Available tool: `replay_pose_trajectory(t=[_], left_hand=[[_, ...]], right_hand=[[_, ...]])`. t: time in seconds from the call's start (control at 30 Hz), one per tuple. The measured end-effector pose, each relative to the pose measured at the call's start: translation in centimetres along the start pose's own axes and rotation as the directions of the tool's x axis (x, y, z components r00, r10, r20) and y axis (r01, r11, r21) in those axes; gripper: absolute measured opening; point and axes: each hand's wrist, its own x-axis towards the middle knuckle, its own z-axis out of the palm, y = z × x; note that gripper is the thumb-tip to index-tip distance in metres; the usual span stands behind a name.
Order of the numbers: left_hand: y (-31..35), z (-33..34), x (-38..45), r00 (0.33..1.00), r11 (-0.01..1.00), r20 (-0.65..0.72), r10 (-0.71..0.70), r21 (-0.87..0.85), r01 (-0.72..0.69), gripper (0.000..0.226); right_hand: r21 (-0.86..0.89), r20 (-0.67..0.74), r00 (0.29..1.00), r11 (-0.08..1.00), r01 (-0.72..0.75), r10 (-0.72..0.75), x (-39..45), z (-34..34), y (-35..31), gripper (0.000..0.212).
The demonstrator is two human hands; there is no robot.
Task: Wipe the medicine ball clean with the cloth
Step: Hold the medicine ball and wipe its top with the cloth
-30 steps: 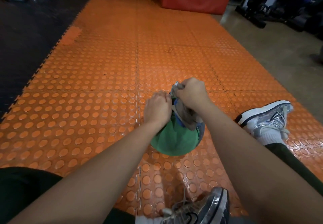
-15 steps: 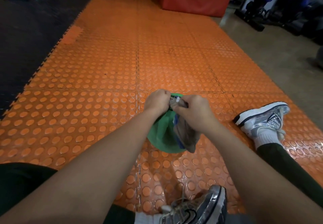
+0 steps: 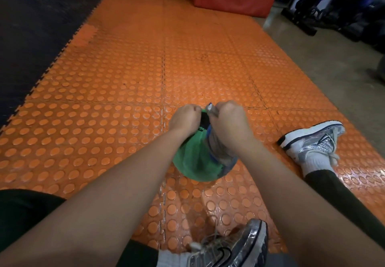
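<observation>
Looking down from the head camera, I see the medicine ball (image 3: 192, 163), green, sitting on the orange studded floor mat (image 3: 125, 79) between my legs, just beyond the near shoe (image 3: 231, 248). My right hand (image 3: 231, 125) is clenched around the grey cloth (image 3: 218, 148), which has a blue edge and drapes down the right side of the ball, one corner poking up above my knuckles. My left hand (image 3: 184, 118) is curled at the top of the ball, close beside the right; it seems to be pinching the cloth or steadying the ball, but I cannot tell which, because the fingertips are hidden. I judge the wiping is under way, with most of the green surface facing me still uncovered. To do this step well, I would keep the left hand pressing the ball so it cannot roll on the mat, spread the cloth flatter under the right palm instead of bunching it, and sweep in overlapping strokes, turning the ball to reach the underside resting on the mat
</observation>
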Motion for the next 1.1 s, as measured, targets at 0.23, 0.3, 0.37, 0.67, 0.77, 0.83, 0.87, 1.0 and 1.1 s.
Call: replay_pose_trajectory(t=[0.23, 0.3, 0.37, 0.67, 0.77, 0.83, 0.87, 1.0, 1.1], left_hand=[[-0.6, -0.8, 0.8, 0.998, 0.994, 0.032, -0.06, -0.089, 0.062, 0.037], [-1.0, -0.9, 0.5, 0.999, 0.995, 0.034, -0.028, -0.097, 0.031, 0.038], [-1.5, -1.0, 0.3, 1.0, 0.995, 0.027, 0.003, -0.099, 0.0, 0.031], [-3.2, -2.3, 0.9, 0.997, 0.999, 0.068, 0.031, -0.036, -0.029, 0.03], [-2.2, -2.6, 1.0, 0.996, 0.996, 0.04, 0.085, 0.02, -0.086, 0.038], [-1.4, -2.3, 0.6, 0.991, 0.992, 0.07, 0.113, 0.052, -0.116, 0.042], [-1.3, -2.1, 0.4, 0.99, 0.99, 0.083, 0.118, 0.069, -0.124, 0.041], [-1.3, -2.0, 0.2, 0.992, 0.991, 0.085, 0.093, 0.089, -0.101, 0.041], [-1.0, -2.1, 0.1, 0.995, 0.993, 0.074, 0.074, 0.089, -0.08, 0.041]], right_hand=[[0.153, -0.147, 0.967, 0.961, 0.229, -0.207, -3.8, 0.8, -1.5, 0.029], [0.344, 0.091, 0.995, 0.939, -0.001, -0.032, -2.3, -0.6, -0.5, 0.036], [0.427, 0.095, 0.991, 0.895, -0.129, 0.098, -0.1, -2.3, 0.9, 0.037], [0.109, 0.356, 0.933, 0.994, 0.017, -0.055, 3.4, -2.3, 1.8, 0.023], [0.146, 0.33, 0.938, 0.987, 0.06, -0.106, 3.0, -1.9, 1.4, 0.022], [0.172, 0.334, 0.936, 0.984, 0.054, -0.11, 2.8, -1.9, 1.0, 0.027], [0.167, 0.336, 0.936, 0.984, 0.053, -0.108, 2.7, -1.8, 0.8, 0.024], [0.054, 0.263, 0.961, 0.996, 0.072, -0.084, 2.5, -0.9, 0.2, 0.021], [-0.105, 0.183, 0.975, 0.984, 0.146, -0.125, 1.9, -0.5, -0.5, 0.013]])
